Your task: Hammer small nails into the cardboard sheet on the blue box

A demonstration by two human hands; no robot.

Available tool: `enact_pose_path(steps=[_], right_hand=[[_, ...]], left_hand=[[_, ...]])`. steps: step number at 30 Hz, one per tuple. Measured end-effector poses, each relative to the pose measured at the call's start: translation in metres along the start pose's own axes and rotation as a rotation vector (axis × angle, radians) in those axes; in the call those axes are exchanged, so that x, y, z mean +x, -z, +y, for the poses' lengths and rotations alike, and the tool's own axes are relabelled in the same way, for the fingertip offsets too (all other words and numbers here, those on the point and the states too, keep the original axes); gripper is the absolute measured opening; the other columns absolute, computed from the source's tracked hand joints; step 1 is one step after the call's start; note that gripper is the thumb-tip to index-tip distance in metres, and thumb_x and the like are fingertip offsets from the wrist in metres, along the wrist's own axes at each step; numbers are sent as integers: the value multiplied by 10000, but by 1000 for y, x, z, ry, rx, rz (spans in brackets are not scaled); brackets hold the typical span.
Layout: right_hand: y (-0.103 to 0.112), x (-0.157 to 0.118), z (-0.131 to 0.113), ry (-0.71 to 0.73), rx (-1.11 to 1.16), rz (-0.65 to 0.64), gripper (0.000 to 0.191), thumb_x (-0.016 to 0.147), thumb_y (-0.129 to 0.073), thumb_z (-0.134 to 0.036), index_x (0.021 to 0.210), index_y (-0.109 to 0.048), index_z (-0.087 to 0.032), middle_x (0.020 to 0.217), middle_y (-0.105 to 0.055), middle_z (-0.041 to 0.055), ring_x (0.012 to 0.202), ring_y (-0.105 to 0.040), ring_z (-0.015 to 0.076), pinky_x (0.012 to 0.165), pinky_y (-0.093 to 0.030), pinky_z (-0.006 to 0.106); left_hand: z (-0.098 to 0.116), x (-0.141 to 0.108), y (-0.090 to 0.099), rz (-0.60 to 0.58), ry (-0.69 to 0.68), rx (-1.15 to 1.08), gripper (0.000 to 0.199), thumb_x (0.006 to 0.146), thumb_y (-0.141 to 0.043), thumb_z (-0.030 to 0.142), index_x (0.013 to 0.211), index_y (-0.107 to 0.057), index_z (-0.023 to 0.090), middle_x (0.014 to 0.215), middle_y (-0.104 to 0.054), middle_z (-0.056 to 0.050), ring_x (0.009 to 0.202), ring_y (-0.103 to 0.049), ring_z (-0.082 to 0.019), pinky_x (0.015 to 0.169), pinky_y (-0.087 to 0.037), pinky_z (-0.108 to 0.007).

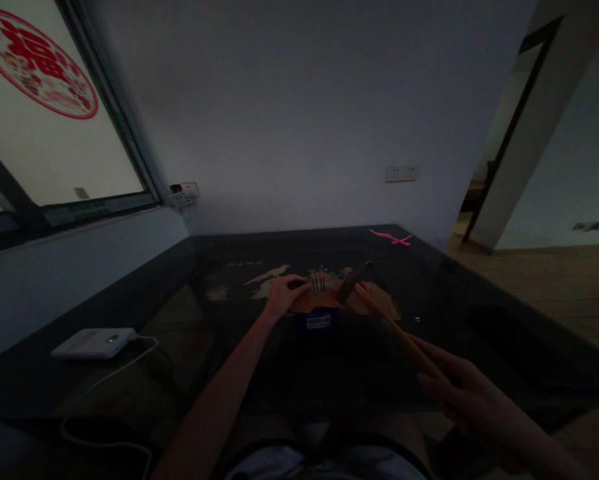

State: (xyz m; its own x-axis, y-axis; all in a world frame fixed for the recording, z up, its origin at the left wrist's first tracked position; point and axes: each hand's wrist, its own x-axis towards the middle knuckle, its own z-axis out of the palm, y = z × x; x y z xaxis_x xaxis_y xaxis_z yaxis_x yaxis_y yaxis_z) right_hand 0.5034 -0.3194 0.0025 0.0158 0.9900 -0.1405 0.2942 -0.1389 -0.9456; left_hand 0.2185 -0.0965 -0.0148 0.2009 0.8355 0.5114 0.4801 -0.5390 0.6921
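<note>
My right hand (454, 380) is wrapped round the wooden handle of a hammer (404, 343). Its dark head (352, 283) hangs over the right part of a brown wooden board (379, 300). Several thin dark nails (319, 283) appear to stand upright near the board's middle. At the board's left end is my left hand (283, 293), thumb and forefinger brought together close beside the nails; what they pinch is too small and dim to make out. Below the board, a blue box (319, 321) with a white label faces me.
The dark glossy table (369, 380) has a bird and flower pattern. A white phone or power bank (95, 343) with a cable (109, 373) lies at left. A pink strip (392, 238) rests at the back right. Sockets (401, 174) are on the wall behind.
</note>
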Motion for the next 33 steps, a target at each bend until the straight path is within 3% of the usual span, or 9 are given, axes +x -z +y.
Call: enact_pose_path(steps=[4,8,10,13,16,18,23,30,33], right_hand=[[1,0,-2,49,-25,22,631,771,-603,-412,1358,-448,-243,735,-643,0,484,-501,106,411,-407,205],[3,0,-4,156,-29,35,563,751,-640,-371,1290,-539,-245,1088,-668,49,907,-622,221,754,-520,293],[3,1,-2,149,-32,41,565,740,-645,-375,1285,-544,-268,976,-704,49,844,-645,238,705,-539,315],[3,0,1,61,-34,30,621,751,-620,-398,1342,-467,-287,652,-670,3,512,-599,177,450,-503,271],[1,-1,0,12,-26,0,651,764,-600,-417,1374,-419,-277,603,-637,-21,383,-501,116,338,-411,215],[0,-2,-3,29,-24,16,637,764,-602,-417,1361,-442,-266,742,-688,9,453,-551,123,367,-435,211],[1,-1,-6,137,-1,55,542,733,-656,-373,1259,-567,-279,1084,-689,40,970,-625,259,739,-545,309],[3,-1,-3,110,-37,39,578,757,-629,-397,1307,-515,-258,1142,-670,56,904,-653,253,684,-562,309],[2,-1,-4,133,-66,75,566,731,-644,-381,1279,-548,-276,1031,-711,49,912,-653,282,700,-563,337]], left_hand=[[-3,-1,6,-53,-11,-81,195,725,-655,306,859,-695,170,871,-713,-54,797,-650,-184,752,-508,-320],[-1,-3,14,-59,-6,-82,198,775,-600,314,876,-709,183,889,-719,-51,852,-644,-192,809,-491,-334],[-1,-4,15,-49,6,-71,205,789,-581,318,856,-718,181,877,-721,-50,852,-643,-196,826,-482,-341],[-5,-5,14,-43,27,-82,239,795,-569,347,845,-721,170,872,-719,-57,836,-642,-200,821,-482,-344],[-10,-6,12,-39,27,-72,254,798,-563,361,834,-722,167,862,-717,-59,823,-639,-198,809,-485,-337],[-11,-6,12,-36,26,-57,248,799,-563,351,832,-722,164,849,-717,-57,816,-639,-195,805,-486,-330],[-11,-6,12,-47,30,-18,246,794,-571,352,807,-723,160,845,-717,-59,814,-642,-195,801,-489,-326],[-6,-5,7,-9,12,-97,164,740,-635,274,834,-699,156,861,-713,-59,832,-645,-187,794,-498,-329],[-6,-6,6,9,26,-90,137,736,-635,265,793,-687,151,830,-709,-58,820,-644,-192,782,-500,-338]])
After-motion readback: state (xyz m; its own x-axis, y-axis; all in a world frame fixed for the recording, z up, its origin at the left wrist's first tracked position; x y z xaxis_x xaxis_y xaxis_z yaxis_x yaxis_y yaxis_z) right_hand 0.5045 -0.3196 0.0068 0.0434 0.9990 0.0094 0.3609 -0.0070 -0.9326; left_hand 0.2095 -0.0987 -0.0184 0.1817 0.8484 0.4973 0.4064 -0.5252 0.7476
